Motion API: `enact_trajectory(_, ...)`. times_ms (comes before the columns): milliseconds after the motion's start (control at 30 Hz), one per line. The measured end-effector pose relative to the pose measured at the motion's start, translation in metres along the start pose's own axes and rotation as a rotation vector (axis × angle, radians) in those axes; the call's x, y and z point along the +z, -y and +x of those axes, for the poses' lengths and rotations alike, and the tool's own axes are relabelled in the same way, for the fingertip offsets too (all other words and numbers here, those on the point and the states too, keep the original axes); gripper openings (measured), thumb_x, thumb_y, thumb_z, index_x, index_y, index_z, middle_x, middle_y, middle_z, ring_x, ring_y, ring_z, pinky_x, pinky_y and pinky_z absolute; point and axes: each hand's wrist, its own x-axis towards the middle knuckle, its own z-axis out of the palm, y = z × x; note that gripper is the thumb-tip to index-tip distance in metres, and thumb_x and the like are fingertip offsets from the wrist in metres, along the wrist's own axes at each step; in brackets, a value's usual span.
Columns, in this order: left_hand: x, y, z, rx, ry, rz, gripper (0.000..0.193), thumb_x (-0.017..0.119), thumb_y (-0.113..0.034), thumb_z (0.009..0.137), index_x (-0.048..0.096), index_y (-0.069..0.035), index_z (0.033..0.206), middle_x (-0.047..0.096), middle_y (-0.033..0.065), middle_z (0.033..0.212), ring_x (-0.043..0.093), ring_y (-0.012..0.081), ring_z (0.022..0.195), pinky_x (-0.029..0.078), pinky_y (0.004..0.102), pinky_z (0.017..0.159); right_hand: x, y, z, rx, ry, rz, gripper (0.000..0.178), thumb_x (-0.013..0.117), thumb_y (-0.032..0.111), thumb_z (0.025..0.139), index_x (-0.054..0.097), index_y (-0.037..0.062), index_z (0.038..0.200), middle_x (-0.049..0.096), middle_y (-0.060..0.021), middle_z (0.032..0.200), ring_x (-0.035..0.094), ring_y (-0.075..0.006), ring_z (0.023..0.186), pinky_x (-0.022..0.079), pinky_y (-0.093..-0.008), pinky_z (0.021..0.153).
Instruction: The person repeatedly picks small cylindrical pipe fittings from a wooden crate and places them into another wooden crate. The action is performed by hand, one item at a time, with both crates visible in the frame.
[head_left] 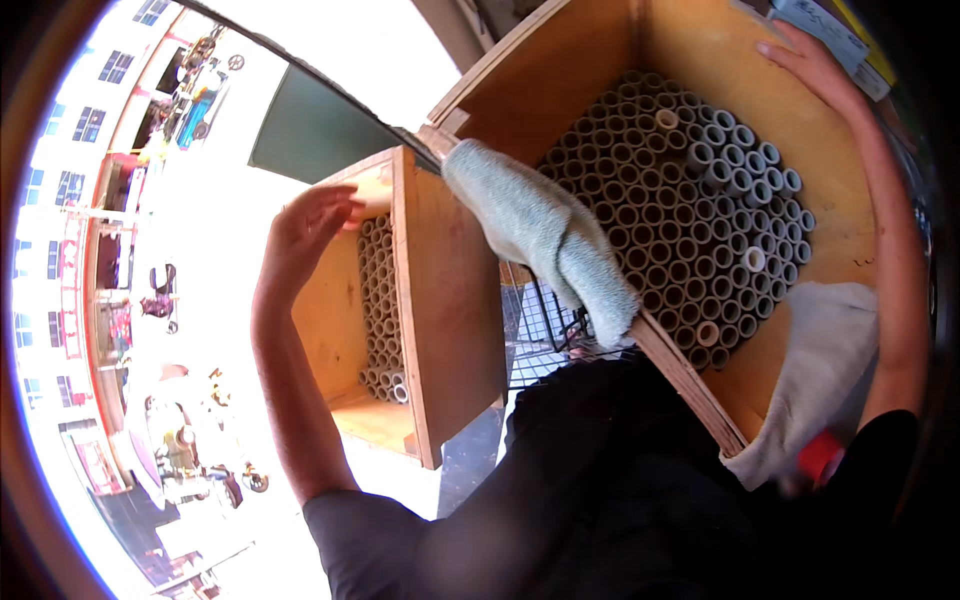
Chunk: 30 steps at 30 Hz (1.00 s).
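On the right a large wooden box (pixel 560 60) holds a dense bed of short grey tubes (pixel 680 230), most standing on end with their round openings up. My right hand (pixel 815 70) lies against the top of its far right wall, fingers stretched out. To the left is a smaller wooden box (pixel 450 310), its open side showing more tubes (pixel 380 290) stacked inside. At the upper edge of that opening is my left hand (pixel 315 215), fingers slightly bent and apart, with nothing visible in them. Whether it touches the wood, I cannot tell.
A pale green towel (pixel 545 225) drapes over the large box's near edge, and a grey cloth (pixel 825 360) hangs at its right corner. A wire basket (pixel 530 335) sits between the boxes. Parked scooters (pixel 185 440) and a building (pixel 85 130) show outside on the left.
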Motion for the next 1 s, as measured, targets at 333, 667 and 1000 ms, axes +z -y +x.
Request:
enact_trajectory(333,0.027,0.177,-0.141,-0.688,-0.075,-0.059,0.018,0.06,-0.012,0.083,0.064,-0.001,0.097,0.066,0.0039,0.082,0.06,0.0097,0.073,0.047,0.0253,0.064,0.019,-0.018,0.032,-0.022,0.151,0.393,0.061,0.059,0.037,0.085,0.042,-0.0009,0.13,0.056,-0.0106,0.115,0.054,-0.0168,0.102,0.043,-0.0282,0.087)
enact_trajectory(667,0.048,0.207,-0.197,-0.782,0.108,0.266,0.017,0.066,-0.013,0.069,0.07,-0.003,0.083,0.067,0.0118,0.075,0.064,0.0182,0.068,0.05,0.0302,0.065,0.019,-0.036,0.04,0.082,0.114,0.248,0.06,0.059,0.041,0.085,0.045,0.0029,0.129,0.058,-0.0082,0.112,0.054,-0.0146,0.099,0.043,-0.0267,0.086)
enact_trajectory(1000,0.054,0.214,-0.188,-0.911,0.12,0.479,0.015,0.067,-0.02,0.066,0.071,-0.011,0.078,0.067,0.0107,0.077,0.065,0.0257,0.077,0.051,0.0365,0.071,0.011,-0.024,0.038,0.056,0.181,0.253,0.055,0.058,0.039,0.086,0.048,0.0022,0.126,0.059,-0.0078,0.111,0.054,-0.0146,0.099,0.042,-0.0258,0.086)
